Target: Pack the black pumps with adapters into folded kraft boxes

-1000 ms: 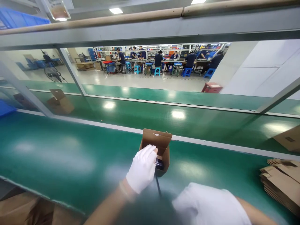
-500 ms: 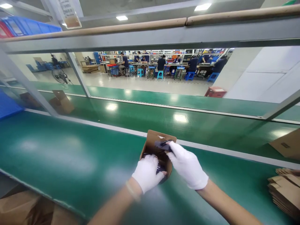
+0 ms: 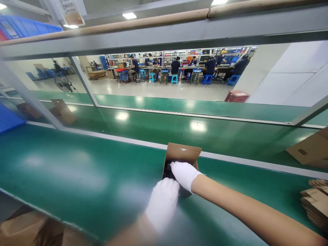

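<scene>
A small brown cardboard box [image 3: 182,152] stands open on the green conveyor belt [image 3: 77,171], its flap raised at the far side. My right hand [image 3: 183,174], in a white glove, reaches into the box mouth and presses on a black item [image 3: 167,171] inside it. My left hand [image 3: 163,199], also gloved and blurred, rests against the near side of the box. Most of the black item is hidden by my hands and the box walls.
A stack of flat cardboard blanks [image 3: 316,205] lies at the right edge of the belt. Another brown box [image 3: 307,150] sits at far right beyond the white rail [image 3: 230,160]. Brown cardboard [image 3: 30,232] shows below the belt's near edge. Seated workers [image 3: 176,66] are far behind.
My right hand came in from the lower right with the black item and now pushes it down into the box. The left hand slid to the box's near side.
</scene>
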The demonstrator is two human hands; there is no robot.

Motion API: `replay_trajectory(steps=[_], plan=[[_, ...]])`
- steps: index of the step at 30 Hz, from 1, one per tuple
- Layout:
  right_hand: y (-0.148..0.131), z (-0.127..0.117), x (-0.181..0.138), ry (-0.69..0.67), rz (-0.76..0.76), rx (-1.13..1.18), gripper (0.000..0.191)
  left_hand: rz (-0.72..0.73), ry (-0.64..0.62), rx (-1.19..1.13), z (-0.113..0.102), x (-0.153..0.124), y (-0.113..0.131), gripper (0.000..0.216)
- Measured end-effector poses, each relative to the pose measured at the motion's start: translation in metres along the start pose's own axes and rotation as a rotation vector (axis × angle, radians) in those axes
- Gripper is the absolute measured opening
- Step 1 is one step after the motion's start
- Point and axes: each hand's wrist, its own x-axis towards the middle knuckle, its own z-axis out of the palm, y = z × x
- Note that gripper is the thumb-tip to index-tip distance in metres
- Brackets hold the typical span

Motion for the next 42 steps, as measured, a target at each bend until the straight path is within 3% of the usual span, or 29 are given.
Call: replay_trajectory(steps=[6, 14, 16, 18, 21, 25, 28, 31, 33, 36, 39, 42], plan=[[0.007, 0.0, -0.032, -0.119, -0.019, -0.089, 0.036, 0.038, 0.106, 0.136, 0.011, 0.005, 0.002, 0.024], [0.021, -0.017, 0.002, -0.295, -0.117, -0.082, 0.037, 0.06, 0.161, 0.236, 0.018, 0.009, -0.001, 0.02], [0.031, -0.022, -0.009, -0.22, -0.173, -0.022, 0.028, 0.051, 0.179, 0.249, 0.019, 0.016, -0.003, 0.022], [0.046, -0.025, -0.033, -0.042, -0.255, 0.107, 0.02, 0.047, 0.182, 0.233, 0.02, 0.031, -0.007, 0.023], [0.081, -0.016, -0.077, 0.246, -0.288, 0.266, 0.028, 0.057, 0.155, 0.247, 0.023, 0.073, -0.014, 0.019], [0.153, 0.015, -0.123, 0.384, -0.001, 0.146, 0.036, 0.1, 0.188, 0.271, 0.028, 0.159, -0.029, 0.022], [0.217, 0.031, -0.153, 0.22, 0.405, 0.056, 0.035, 0.104, 0.246, 0.236, 0.034, 0.224, -0.038, 0.023], [0.284, 0.039, -0.19, 0.02, 0.831, 0.071, 0.034, 0.122, 0.335, 0.192, 0.047, 0.267, -0.038, 0.03], [0.325, 0.047, -0.216, -0.024, 1.042, 0.097, 0.032, 0.131, 0.418, 0.173, 0.059, 0.275, -0.033, 0.042], [0.371, 0.068, -0.244, -0.062, 1.247, 0.16, 0.03, 0.183, 0.569, 0.127, 0.078, 0.26, -0.019, 0.049], [0.399, 0.092, -0.252, -0.064, 1.34, 0.228, 0.031, 0.242, 0.522, 0.082, 0.095, 0.231, 0.004, 0.044], [0.41, 0.109, -0.249, -0.024, 1.389, 0.285, 0.029, 0.214, 0.404, 0.028, 0.107, 0.208, 0.021, 0.047]])
